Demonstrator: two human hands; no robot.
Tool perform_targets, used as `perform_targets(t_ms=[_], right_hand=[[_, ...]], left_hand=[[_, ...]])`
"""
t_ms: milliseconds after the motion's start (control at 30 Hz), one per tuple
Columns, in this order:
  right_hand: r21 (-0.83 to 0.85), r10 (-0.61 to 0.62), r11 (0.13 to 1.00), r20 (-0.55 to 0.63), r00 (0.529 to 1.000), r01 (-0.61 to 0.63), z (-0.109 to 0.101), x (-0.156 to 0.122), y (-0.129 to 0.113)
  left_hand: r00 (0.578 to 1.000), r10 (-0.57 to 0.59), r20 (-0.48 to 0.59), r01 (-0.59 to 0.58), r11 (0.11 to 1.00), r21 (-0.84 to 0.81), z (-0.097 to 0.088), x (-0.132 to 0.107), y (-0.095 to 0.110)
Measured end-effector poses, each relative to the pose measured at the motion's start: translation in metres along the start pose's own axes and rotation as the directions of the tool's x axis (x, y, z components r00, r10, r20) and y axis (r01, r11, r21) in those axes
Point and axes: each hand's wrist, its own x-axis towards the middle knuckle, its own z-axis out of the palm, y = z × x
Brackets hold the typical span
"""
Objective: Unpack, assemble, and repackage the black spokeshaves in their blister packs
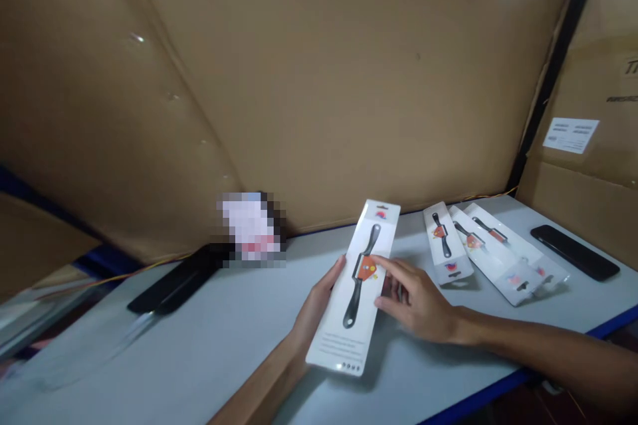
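A white carded spokeshave package (335, 339) is tilted up above the table, with a black two-handled spokeshave and an orange middle part on its front. My left hand (316, 305) grips it along the left edge, the fingers hidden behind the card. On the other side, my right hand (423, 305) has its index fingertip at the orange part and its thumb apart, near the card's right edge; the remaining fingers curl in. To the right lie a similar package (451, 249) and two more overlapping packages (491, 272), also with spokeshaves on them.
A black tray-like object (573, 252) lies at the far right of the pale table (199, 358). At left are a dark flat object (174, 282) and a blurred-out upright item (252, 226). Cardboard (323, 93) walls the back; a labelled carton (588, 192) stands right.
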Motion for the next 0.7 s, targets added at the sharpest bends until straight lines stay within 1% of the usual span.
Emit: perform_targets(t_ms=[67,100,133,167,233,267,333,400,433,467,500,533,567,600,633,667,700], right_hand=[[-0.087,-0.128,0.988,0.029,0.991,0.130,0.000,-0.003,-0.003],[-0.117,-0.166,0.979,0.040,0.985,0.170,0.000,-0.004,-0.003],[-0.132,-0.179,0.974,0.052,0.983,0.184,-0.001,-0.004,-0.002],[-0.134,-0.163,0.976,0.062,0.985,0.170,-0.001,-0.003,0.001],[-0.128,-0.077,0.988,0.053,0.996,0.083,-0.003,0.001,0.009],[-0.130,-0.028,0.991,0.025,0.999,0.031,-0.004,0.004,0.014],[-0.150,0.062,0.986,-0.088,0.994,-0.075,-0.010,0.012,0.024],[-0.157,0.154,0.969,-0.228,0.961,-0.193,-0.020,0.022,0.032],[-0.134,0.222,0.955,-0.269,0.937,-0.265,-0.026,0.027,0.035],[-0.082,0.307,0.937,-0.262,0.915,-0.338,-0.032,0.031,0.038],[0.000,0.399,0.913,-0.199,0.895,-0.407,-0.039,0.034,0.039],[0.111,0.476,0.877,-0.087,0.875,-0.467,-0.045,0.037,0.039],[0.231,0.518,0.826,0.045,0.854,-0.514,-0.050,0.039,0.039],[0.342,0.523,0.766,0.161,0.837,-0.545,-0.054,0.041,0.038],[0.432,0.506,0.709,0.238,0.829,-0.557,-0.057,0.042,0.037],[0.501,0.486,0.667,0.269,0.832,-0.551,-0.059,0.043,0.036],[0.548,0.476,0.642,0.265,0.839,-0.537,-0.060,0.043,0.035]], left_hand=[[0.999,-0.004,0.039,0.004,1.000,-0.015,-0.002,-0.002,0.001],[0.998,0.005,0.054,-0.004,1.000,-0.018,-0.002,-0.003,0.001],[0.998,0.013,0.063,-0.012,1.000,-0.023,-0.002,-0.002,0.001],[0.998,0.022,0.061,-0.020,0.999,-0.030,-0.002,-0.001,0.001],[0.999,0.036,0.033,-0.035,0.999,-0.042,-0.003,0.003,0.002],[0.999,0.030,0.023,-0.029,0.999,-0.041,-0.004,0.005,0.003],[0.999,-0.035,0.032,0.035,0.999,-0.017,-0.007,0.007,0.008],[0.989,-0.130,0.077,0.128,0.991,0.036,-0.011,0.006,0.013],[0.981,-0.166,0.102,0.160,0.985,0.066,-0.013,0.004,0.016],[0.974,-0.189,0.122,0.178,0.979,0.098,-0.014,0.002,0.017],[0.970,-0.197,0.141,0.179,0.975,0.129,-0.015,0.000,0.019],[0.967,-0.195,0.166,0.168,0.973,0.160,-0.016,-0.003,0.020],[0.964,-0.179,0.196,0.143,0.972,0.185,-0.016,-0.005,0.020],[0.962,-0.147,0.229,0.102,0.975,0.197,-0.016,-0.007,0.021],[0.960,-0.099,0.262,0.048,0.980,0.195,-0.015,-0.009,0.021],[0.956,-0.045,0.289,-0.009,0.984,0.180,-0.013,-0.010,0.022],[0.952,0.016,0.305,-0.067,0.985,0.157,-0.012,-0.011,0.023]])
